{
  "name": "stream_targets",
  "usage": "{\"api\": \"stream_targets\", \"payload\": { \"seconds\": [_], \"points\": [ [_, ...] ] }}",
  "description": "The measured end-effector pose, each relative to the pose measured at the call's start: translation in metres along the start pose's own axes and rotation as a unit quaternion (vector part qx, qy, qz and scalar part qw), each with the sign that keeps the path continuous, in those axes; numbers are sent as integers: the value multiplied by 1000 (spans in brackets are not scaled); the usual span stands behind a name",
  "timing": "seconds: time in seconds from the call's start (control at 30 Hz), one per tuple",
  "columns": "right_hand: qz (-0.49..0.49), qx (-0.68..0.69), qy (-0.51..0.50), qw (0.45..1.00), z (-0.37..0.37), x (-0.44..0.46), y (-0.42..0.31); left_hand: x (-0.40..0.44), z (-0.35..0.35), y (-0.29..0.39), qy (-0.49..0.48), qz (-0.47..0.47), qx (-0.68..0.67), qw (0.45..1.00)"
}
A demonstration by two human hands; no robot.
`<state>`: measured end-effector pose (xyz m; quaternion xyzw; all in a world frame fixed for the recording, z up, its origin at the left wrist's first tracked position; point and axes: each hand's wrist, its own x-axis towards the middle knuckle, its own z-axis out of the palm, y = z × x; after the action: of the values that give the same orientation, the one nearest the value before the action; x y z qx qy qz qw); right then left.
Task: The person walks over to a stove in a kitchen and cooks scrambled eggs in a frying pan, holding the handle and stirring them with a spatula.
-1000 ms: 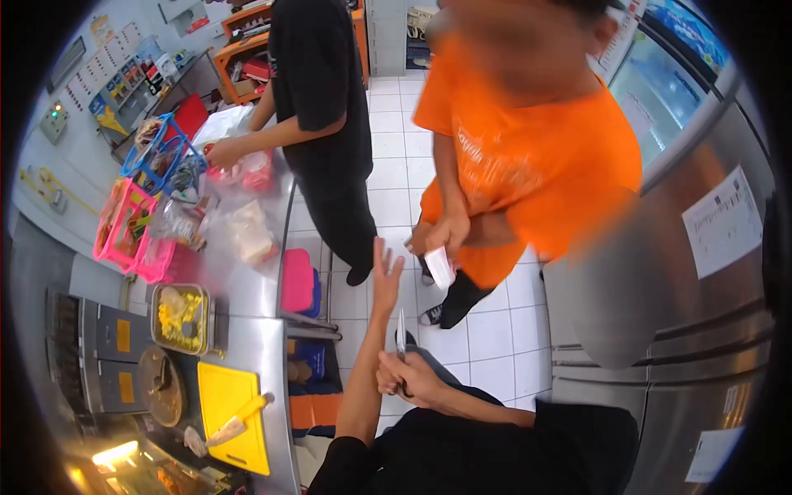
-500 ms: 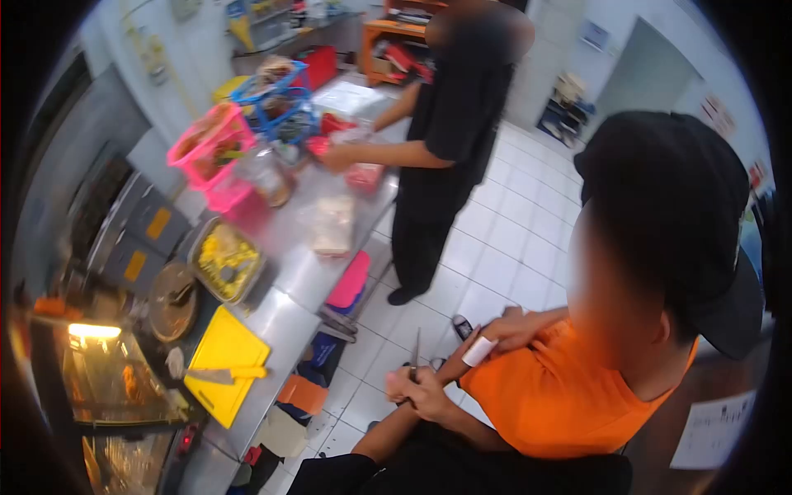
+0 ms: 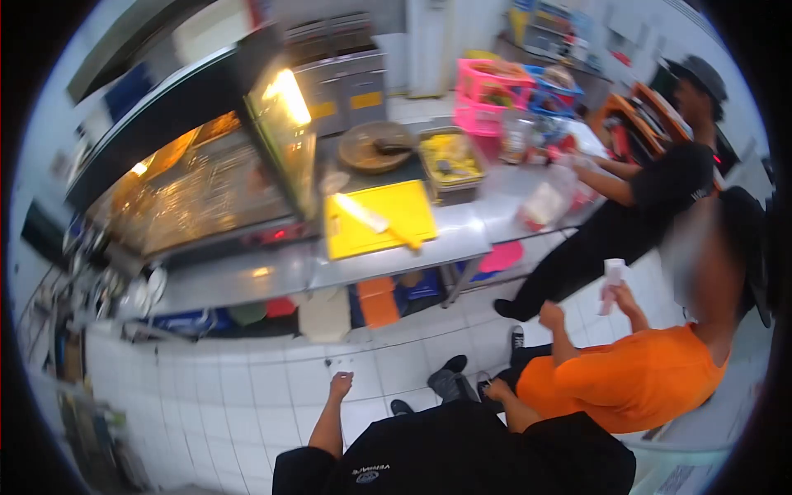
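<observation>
My left hand (image 3: 341,384) hangs over the tiled floor on the left of my body, small in view, its fingers curled with nothing visible in them. On the right, my right hand (image 3: 497,391) is closed around scissors (image 3: 485,379), of which only a small, blurred part shows near the fingers. It is close to the dark trousers of a person in an orange shirt (image 3: 631,375). That person holds a white and pinkish object (image 3: 610,285) in one hand; their other hand is raised beside it.
A steel counter (image 3: 276,268) holds a yellow cutting board (image 3: 346,239) with a knife (image 3: 363,214), a tray of yellow food (image 3: 450,161), a round board and pink baskets (image 3: 495,95). A lit display case (image 3: 190,190) stands left. Another person in black handles bags at the counter.
The view has swung left toward the display case. My hands, together half a second ago, are now apart and lowered at either side. The person in orange has raised the white object.
</observation>
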<state>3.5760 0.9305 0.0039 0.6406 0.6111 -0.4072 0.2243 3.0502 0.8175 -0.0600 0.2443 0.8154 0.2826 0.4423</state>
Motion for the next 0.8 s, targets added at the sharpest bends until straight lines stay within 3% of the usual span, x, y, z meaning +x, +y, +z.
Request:
{"api": "stream_targets", "payload": {
  "seconds": [0.1, 0.2, 0.27, 0.3, 0.37, 0.4, 0.47, 0.5, 0.57, 0.6, 0.63, 0.7, 0.77, 0.8],
  "points": [
    [91, 81, 76, 990, 60, -18, -7, -78, -101, -70, 124, -25, -102, 987],
    [-34, -75, 13, 997, 89, -28, -43, -168, -155, -159, 239, -144, -335, 900],
    [-72, -115, 11, 991, 110, 11, -61, -221, -153, -239, 293, -203, -403, 843],
    [-80, -125, 28, 988, 125, 37, -76, -251, -156, -285, 195, -239, -335, 890],
    [-121, -166, 62, 977, 136, 87, -113, -296, -115, -301, 293, -326, -219, 872],
    [-201, -270, 48, 940, 113, 74, -152, -312, -96, -303, 261, -353, -156, 885],
    [-107, -128, -116, 979, 65, 41, -249, -307, -68, -295, 165, -259, -38, 951],
    [-53, -57, -115, 990, 52, 36, -287, -293, -56, -283, 141, -209, -9, 968],
    [-345, -248, -97, 900, 66, 121, -310, -268, -52, -263, 130, -159, -13, 978],
    [-318, -241, -149, 905, 65, 133, -344, -258, -59, -253, 130, -147, -21, 980],
    [-84, -128, -168, 974, 56, 101, -402, -250, -68, -246, 132, -136, -25, 982],
    [-93, -211, -327, 917, 82, 144, -472, -234, -92, -249, 136, -105, 10, 985],
    [-237, -368, -179, 881, 95, 113, -571, -221, -132, -271, 147, -70, 56, 985],
    [-382, -429, -117, 810, 130, 147, -602, -216, -156, -283, 145, -60, 16, 988]
  ]
}}
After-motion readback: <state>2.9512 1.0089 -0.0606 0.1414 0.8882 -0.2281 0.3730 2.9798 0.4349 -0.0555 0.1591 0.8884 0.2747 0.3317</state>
